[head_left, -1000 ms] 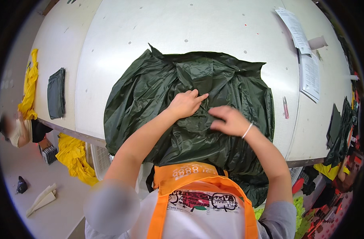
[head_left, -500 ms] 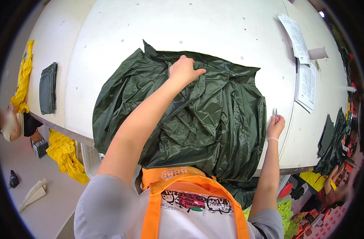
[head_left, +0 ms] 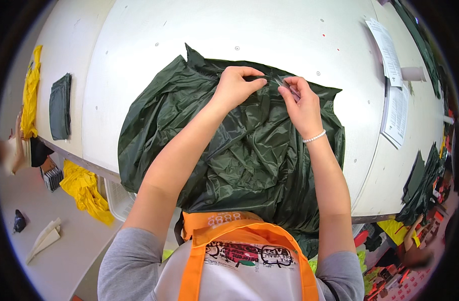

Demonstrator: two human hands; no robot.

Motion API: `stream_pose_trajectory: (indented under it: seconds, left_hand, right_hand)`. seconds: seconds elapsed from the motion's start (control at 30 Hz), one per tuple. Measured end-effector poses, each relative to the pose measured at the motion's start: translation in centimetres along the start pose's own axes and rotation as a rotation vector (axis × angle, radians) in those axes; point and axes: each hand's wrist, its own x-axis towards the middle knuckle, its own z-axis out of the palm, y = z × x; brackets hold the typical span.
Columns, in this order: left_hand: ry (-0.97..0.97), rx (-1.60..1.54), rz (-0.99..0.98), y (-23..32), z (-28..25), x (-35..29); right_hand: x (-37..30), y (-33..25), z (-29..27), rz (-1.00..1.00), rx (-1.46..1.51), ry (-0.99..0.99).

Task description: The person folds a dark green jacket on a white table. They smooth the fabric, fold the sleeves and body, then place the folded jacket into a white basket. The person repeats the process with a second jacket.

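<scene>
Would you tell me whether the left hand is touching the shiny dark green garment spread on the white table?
Touching: the head view shows the left hand pinching a fold of the dark green garment near its far edge.

Both bare forearms enter from the lower edge and extend forward, converging toward the upper centre. The left hand [head_left: 235, 86] lies knuckles up, wrist slightly bent, thumb and fingers pinched together at its right side. The right hand [head_left: 301, 103] faces it just beside, fingers curled and fingertips [head_left: 289, 85] pinched closed. The 2 hands' fingertips nearly meet. The right wrist carries a white beaded bracelet [head_left: 315, 137].
</scene>
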Motion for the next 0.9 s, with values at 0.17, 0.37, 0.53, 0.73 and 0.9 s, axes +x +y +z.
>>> stream_pose_trajectory:
  seconds: [0.17, 0.37, 0.53, 0.73, 0.9]
  left_hand:
    - [0.009, -0.013, 0.009, -0.1, -0.4, -0.3]
    - [-0.025, -0.055, -0.007, -0.7, -0.6, 0.3]
    - [-0.036, -0.036, -0.02, -0.3, -0.6, 0.2]
    - [-0.035, -0.033, -0.057, 0.1, -0.7, -0.1]
    - [-0.033, 0.008, -0.04, -0.5, -0.3, 0.2]
  right_hand:
    - [0.7, -0.3, 0.9, -0.028, -0.011, -0.039]
    - [1.1, -0.5, 1.2, -0.092, -0.044, -0.039]
    - [1.5, -0.3, 1.2, -0.094, -0.076, -0.055]
    - [1.3, 0.3, 1.0, -0.094, -0.063, 0.0]
    - [0.6, 0.0, 0.9, -0.114, -0.09, -0.03]
